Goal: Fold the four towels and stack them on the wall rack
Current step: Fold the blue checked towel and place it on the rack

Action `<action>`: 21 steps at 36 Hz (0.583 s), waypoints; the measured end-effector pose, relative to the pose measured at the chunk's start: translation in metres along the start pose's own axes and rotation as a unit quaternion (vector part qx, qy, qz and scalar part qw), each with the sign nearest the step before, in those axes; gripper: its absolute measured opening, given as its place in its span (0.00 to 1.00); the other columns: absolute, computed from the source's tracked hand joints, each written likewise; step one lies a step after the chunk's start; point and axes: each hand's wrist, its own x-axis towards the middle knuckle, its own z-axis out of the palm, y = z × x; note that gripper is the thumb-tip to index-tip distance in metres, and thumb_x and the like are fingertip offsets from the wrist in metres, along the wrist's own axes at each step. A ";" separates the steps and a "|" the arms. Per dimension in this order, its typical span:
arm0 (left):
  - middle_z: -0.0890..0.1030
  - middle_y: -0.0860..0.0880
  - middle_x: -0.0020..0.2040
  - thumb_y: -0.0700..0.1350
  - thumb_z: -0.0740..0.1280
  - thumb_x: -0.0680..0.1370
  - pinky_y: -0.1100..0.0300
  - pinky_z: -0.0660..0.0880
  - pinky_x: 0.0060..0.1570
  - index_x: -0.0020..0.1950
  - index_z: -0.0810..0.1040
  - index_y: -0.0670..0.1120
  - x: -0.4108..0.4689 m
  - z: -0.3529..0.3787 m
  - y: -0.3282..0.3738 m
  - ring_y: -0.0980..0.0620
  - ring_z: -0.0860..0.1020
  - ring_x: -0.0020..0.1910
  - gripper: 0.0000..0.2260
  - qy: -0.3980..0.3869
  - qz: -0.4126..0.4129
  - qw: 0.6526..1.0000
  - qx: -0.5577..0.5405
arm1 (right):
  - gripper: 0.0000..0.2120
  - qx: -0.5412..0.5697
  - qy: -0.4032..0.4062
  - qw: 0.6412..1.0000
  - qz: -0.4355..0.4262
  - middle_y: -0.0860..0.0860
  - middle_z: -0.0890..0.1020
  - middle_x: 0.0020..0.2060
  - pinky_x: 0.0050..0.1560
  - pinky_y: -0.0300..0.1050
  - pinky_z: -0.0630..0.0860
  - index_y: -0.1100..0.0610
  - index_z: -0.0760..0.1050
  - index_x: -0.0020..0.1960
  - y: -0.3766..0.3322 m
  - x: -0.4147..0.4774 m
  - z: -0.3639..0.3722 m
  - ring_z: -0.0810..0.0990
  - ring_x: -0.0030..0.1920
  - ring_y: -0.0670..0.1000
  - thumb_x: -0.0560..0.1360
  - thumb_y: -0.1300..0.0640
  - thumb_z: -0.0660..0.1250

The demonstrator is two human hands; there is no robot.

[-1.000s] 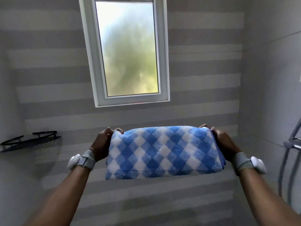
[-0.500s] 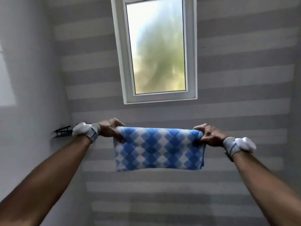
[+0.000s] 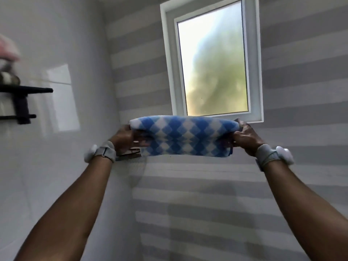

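Observation:
A folded blue-and-white checked towel (image 3: 183, 136) is held up level in front of the striped wall, just below the window. My left hand (image 3: 125, 137) grips its left end and my right hand (image 3: 244, 137) grips its right end. A black wall rack (image 3: 20, 99) juts from the left wall at the frame's left edge, well left of and above my left hand. On top of it lie blurred folded things, one striped (image 3: 8, 78) and one pink (image 3: 7, 48). A small dark corner shelf (image 3: 130, 154) peeks out under my left hand.
A white-framed frosted window (image 3: 212, 61) sits in the grey-and-white striped wall ahead. The glossy white tiled wall (image 3: 56, 147) runs along the left. White bands are on both of my wrists.
The view has swung left and the black wall rack has come into sight at the left edge. Both hands have raised the towel and tipped it flatter, still gripping its ends.

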 end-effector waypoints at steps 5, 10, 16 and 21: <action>0.80 0.35 0.55 0.33 0.65 0.78 0.40 0.79 0.54 0.71 0.71 0.47 -0.017 -0.045 0.067 0.38 0.81 0.52 0.22 0.029 0.100 0.993 0.059 | 0.15 -0.041 0.023 0.990 -0.132 0.68 0.78 0.49 0.44 0.61 0.80 0.60 0.70 0.56 -0.037 0.031 0.019 0.79 0.43 0.57 0.72 0.69 0.69; 0.79 0.33 0.59 0.34 0.64 0.79 0.35 0.76 0.57 0.71 0.72 0.45 -0.035 -0.099 0.138 0.31 0.78 0.58 0.20 0.057 0.149 0.982 0.096 | 0.24 0.030 -0.021 0.973 -0.228 0.53 0.82 0.55 0.50 0.45 0.80 0.50 0.74 0.64 -0.094 0.059 0.042 0.81 0.52 0.51 0.72 0.59 0.77; 0.79 0.36 0.62 0.37 0.67 0.73 0.43 0.79 0.55 0.71 0.73 0.47 -0.091 -0.155 0.212 0.37 0.81 0.56 0.26 0.102 0.222 0.959 0.141 | 0.14 0.057 -0.003 0.952 -0.302 0.53 0.82 0.42 0.44 0.49 0.77 0.58 0.80 0.50 -0.161 0.097 0.086 0.78 0.41 0.50 0.70 0.52 0.78; 0.78 0.34 0.61 0.29 0.59 0.78 0.48 0.77 0.59 0.63 0.76 0.41 -0.128 -0.209 0.264 0.42 0.82 0.54 0.17 0.153 0.258 0.932 0.203 | 0.22 0.127 -0.014 0.933 -0.336 0.55 0.82 0.41 0.44 0.54 0.79 0.58 0.79 0.49 -0.218 0.121 0.146 0.80 0.41 0.55 0.67 0.42 0.78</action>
